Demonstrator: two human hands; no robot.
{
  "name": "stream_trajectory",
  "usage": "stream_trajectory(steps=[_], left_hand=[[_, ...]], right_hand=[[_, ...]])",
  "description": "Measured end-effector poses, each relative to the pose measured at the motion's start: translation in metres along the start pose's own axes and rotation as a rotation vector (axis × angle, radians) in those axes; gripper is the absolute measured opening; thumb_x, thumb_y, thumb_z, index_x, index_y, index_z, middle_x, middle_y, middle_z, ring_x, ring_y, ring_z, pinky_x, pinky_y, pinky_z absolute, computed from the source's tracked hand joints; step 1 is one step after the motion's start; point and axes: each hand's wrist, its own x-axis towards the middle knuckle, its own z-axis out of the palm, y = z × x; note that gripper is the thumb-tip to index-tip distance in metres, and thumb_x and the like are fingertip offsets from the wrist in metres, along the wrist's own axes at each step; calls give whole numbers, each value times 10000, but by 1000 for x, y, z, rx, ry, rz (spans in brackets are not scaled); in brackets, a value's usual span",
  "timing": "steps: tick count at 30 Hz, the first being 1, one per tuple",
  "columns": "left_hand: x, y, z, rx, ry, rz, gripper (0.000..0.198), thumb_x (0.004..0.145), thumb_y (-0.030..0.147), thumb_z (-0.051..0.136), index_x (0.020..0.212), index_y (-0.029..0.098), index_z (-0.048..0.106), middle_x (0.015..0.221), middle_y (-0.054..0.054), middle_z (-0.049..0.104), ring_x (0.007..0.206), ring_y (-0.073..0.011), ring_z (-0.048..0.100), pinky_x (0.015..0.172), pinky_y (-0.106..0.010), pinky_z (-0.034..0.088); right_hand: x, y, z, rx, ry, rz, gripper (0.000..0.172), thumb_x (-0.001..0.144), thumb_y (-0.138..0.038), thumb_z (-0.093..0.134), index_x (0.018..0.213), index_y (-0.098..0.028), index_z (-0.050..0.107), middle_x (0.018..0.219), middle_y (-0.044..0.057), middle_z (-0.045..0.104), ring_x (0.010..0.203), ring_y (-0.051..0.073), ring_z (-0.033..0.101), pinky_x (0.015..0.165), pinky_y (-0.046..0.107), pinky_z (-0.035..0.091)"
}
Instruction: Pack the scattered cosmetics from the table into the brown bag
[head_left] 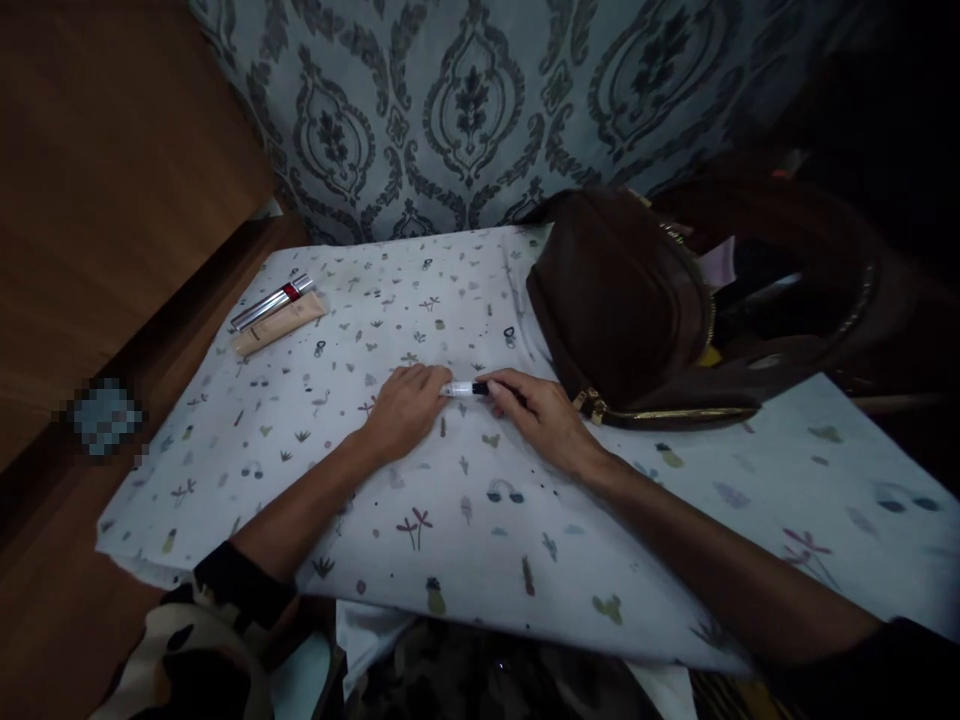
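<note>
Between my two hands, just above the patterned cloth, lies a small white tube with a black cap (459, 389). My left hand (409, 408) is closed around its white end. The fingers of my right hand (534, 410) pinch the black end. Print on the tube is too small to read. To the right of my right hand stands a brown zippered bag (622, 290), its gold zipper open and several items showing inside. A beige squeeze tube (279, 324) and a silver tube with a red band (271, 303) lie side by side at the far left.
A white cloth with small coloured prints (420, 300) covers the surface under my hands. Behind it hangs a grey patterned curtain or wall covering (472, 110). A brown wooden panel (112, 150) rises at the left.
</note>
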Motion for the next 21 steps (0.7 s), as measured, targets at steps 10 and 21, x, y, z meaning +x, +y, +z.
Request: stream_trajectory(steps=[10,21], left_hand=[[-2,10,9,197,14,71,376,1074,385,283,945,170,564,805,-62,651,761,-201,627,675,-295,441],[-2,10,9,208,0,91,496,1047,556,282,992,169,587,767,-54,707,683,-181,672,566,-251,406]], right_hand=[[-5,-10,3,286,-104,16,336,961,-443,511,984,-160,690,771,34,699,618,138,648,629,270,521],[-11,-11,6,179,-80,3,249,941,-405,567,976,-181,670,624,-14,620,569,142,596,597,268,445]])
